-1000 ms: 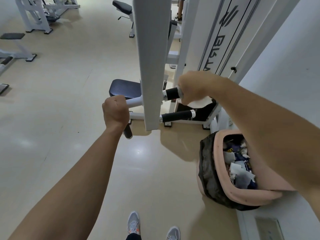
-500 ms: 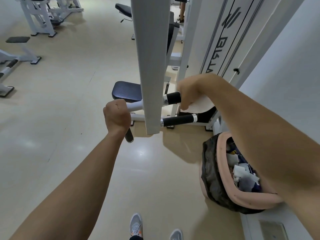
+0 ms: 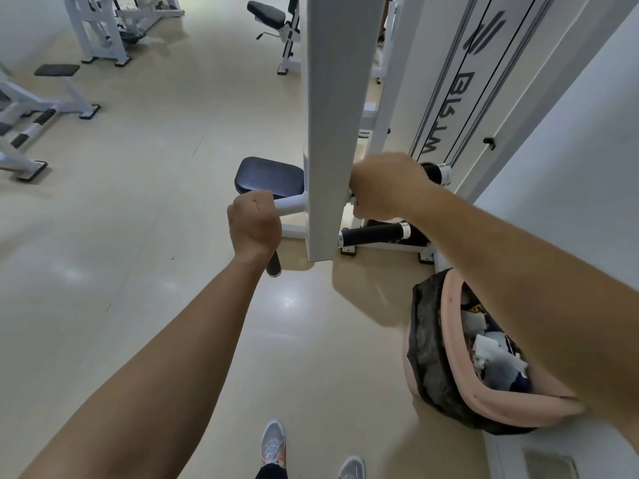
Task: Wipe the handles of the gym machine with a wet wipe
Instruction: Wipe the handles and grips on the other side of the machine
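A gym room with a glossy cream floor [image 3: 138, 236] that mirrors the ceiling lights, and plain white walls. White steel exercise frames [image 3: 100, 32] stand well apart at the far left.

Up close, a broad white square-section steel column [image 3: 333, 115] hangs down the middle of the view and ends above the floor. It blocks the line between the two hands. Behind it to the right is a tall white weight-stack panel [image 3: 460, 81] with dark lettering and thin black cables.

Against the right wall stands a round pink plastic bin [image 3: 451, 323] lined with a wrinkled black bag [image 3: 425, 340], with crumpled white paper inside. The right forearm crosses over part of it.

A black padded seat [image 3: 268, 179], finely textured with rounded corners, sits low behind the column.

Three handles stick out from the column's foot. On the left, a white tube ending in a black grip [image 3: 274, 267]; the left hand [image 3: 254, 224] is clenched round it, knuckles up. On the right, the upper black handle with a chrome end cap [image 3: 434, 172]; the right hand [image 3: 387, 183] is wrapped tight round it next to the column, leaving only the outer end showing. The wet wipe cannot be made out under the fingers. Just below, a lower black foam handle with chrome collars [image 3: 371, 235] is untouched.

Two grey mesh trainers [image 3: 273, 444] show at the bottom edge.
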A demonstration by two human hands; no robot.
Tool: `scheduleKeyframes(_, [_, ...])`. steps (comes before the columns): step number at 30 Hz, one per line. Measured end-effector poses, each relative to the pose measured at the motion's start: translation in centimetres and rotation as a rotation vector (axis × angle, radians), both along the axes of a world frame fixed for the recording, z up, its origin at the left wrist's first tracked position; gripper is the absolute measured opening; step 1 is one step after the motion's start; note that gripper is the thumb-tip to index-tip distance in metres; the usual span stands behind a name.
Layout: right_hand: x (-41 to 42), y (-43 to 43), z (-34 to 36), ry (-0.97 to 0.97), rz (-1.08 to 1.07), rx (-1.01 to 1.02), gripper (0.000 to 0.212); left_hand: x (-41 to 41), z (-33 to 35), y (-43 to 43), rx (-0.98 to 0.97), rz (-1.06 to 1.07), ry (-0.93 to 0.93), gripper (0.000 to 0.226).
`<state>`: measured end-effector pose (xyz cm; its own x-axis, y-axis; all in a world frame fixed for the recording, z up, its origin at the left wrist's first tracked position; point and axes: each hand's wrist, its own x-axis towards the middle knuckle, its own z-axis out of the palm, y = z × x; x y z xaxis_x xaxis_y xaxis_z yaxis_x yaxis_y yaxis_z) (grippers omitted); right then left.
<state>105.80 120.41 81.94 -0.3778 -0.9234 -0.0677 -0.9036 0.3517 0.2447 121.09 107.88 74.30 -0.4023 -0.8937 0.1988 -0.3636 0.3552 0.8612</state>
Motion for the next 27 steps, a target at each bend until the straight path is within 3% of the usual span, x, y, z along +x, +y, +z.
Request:
scheduleKeyframes(4, [0.4,-1.5,2.5,-0.41,-0.083,0.266,0.03,0.5,-0.2,0.0,-0.025,-0.001,-0.015,0.027])
scheduleKeyframes(5, [0.8,-1.3,2.4,-0.381,-0.067,0.254,0.026,0.6,-0.2,-0.1,-0.022,0.006,-0.017,0.026])
scheduleKeyframes(7, [1.5,-0.5,1.2,-0.12,0.002,0.068,0.012,0.8,-0.2,-0.5,-0.003,0.015,-0.004,0.027])
scheduleKeyframes(9, [2.0,0.6,-1.1,0.15,0.078,-0.165,0.015,0.9,-0.5,-0.9,0.015,-0.001,0.007,0.027])
scheduleKeyframes(12, [1.3,1.9,-2.8,0.288,0.162,-0.402,0.025,0.9,-1.0,-1.3,0.004,-0.035,-0.039,0.028])
scheduleKeyframes(14, [0.8,2.4,-2.4,0.297,0.16,-0.368,0.027,0.8,-1.2,-1.2,-0.016,-0.045,-0.067,0.03])
scheduleKeyframes(17, [-0.2,2.8,-0.2,0.1,0.044,-0.105,0.025,0.5,-1.0,-0.6,-0.019,-0.048,-0.088,0.042])
scheduleKeyframes(20, [-1.7,3.2,2.3,-0.186,-0.15,0.137,0.021,0.8,-0.7,0.0,0.066,-0.039,-0.029,0.031])
scheduleKeyframes(24, [-4.5,5.2,3.1,-0.562,-0.272,0.112,0.037,1.5,-0.8,0.1,0.139,0.0,0.033,0.044])
scheduleKeyframes(27, [-5.5,7.8,3.0,-0.8,-0.351,-0.059,0.059,2.1,-0.4,0.6,0.169,-0.025,0.042,0.046])
